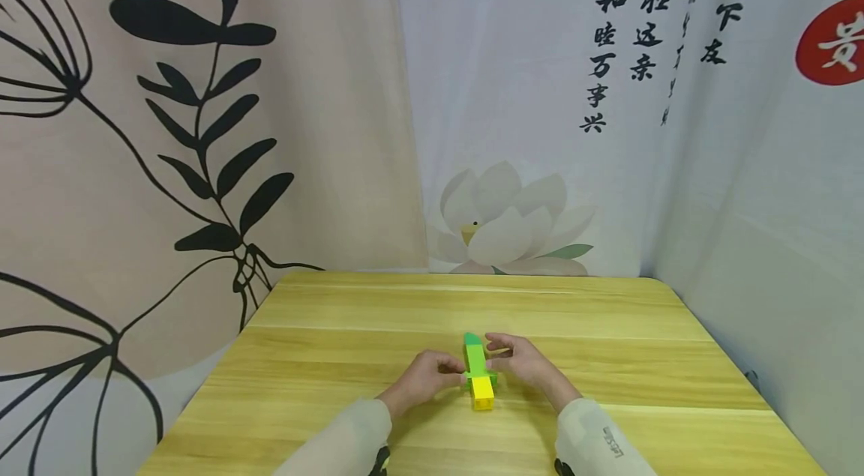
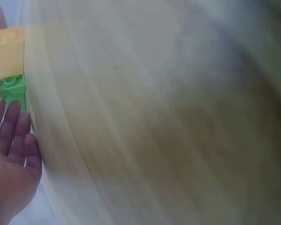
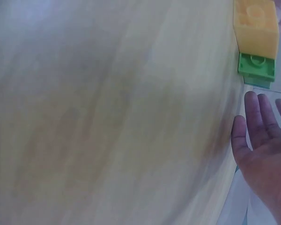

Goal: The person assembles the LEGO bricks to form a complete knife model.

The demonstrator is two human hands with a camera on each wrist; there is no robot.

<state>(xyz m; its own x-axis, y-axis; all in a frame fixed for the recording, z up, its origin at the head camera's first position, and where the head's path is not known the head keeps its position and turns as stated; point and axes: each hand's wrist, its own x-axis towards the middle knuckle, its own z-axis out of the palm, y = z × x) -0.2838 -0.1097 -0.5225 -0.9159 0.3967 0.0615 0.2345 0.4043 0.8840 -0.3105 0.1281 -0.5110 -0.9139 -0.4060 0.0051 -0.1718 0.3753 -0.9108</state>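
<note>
A sword-shaped toy of building blocks [image 1: 476, 363] lies on the wooden table, its tip pointing away from me. Its parts are a yellow block [image 1: 482, 394] at the near end, a green crosspiece and a lime length with a darker green tip. My left hand [image 1: 427, 380] is at the left end of the crosspiece, thumb and fingertips right by it, fingers loosely bent. On the other side my right hand [image 1: 526, 363] has its thumb close to the crosspiece and its fingers extended. In the right wrist view, its visible fingertips are apart from the green block [image 3: 256, 67].
The wooden table [image 1: 324, 363] spreads out around both hands. Behind it hangs a curtain [image 1: 351, 124] with black plant prints, a lotus and dark written characters. Another pale curtain stands along the right side.
</note>
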